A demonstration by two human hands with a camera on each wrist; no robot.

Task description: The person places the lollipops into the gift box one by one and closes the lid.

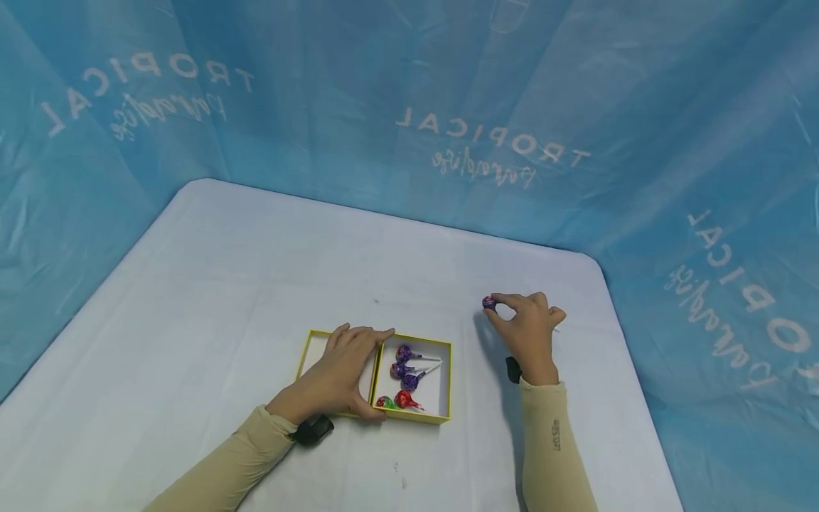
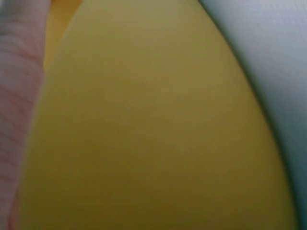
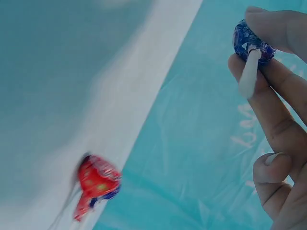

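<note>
My right hand [image 1: 530,331] pinches a purple-wrapped lollipop [image 1: 489,302] between thumb and fingertips, above the white table. Its white stick shows in the right wrist view. My left hand [image 1: 342,370] spans a yellow-rimmed box [image 1: 451,384], thumb at the near side and fingers at the far side. Inside the box's right compartment lie several purple lollipops [image 1: 409,382], a red lollipop [image 1: 404,400] and a green-and-red one [image 1: 385,402]. My hand covers much of the left part [image 1: 315,348]. The box's yellow side [image 2: 158,120] fills the left wrist view, with part of my hand at its left.
In the right wrist view a red-wrapped lollipop [image 3: 98,177] lies on the table near its edge, with a bit of purple beside it. Blue printed curtains [image 1: 358,142] surround the white-covered table [image 1: 256,263].
</note>
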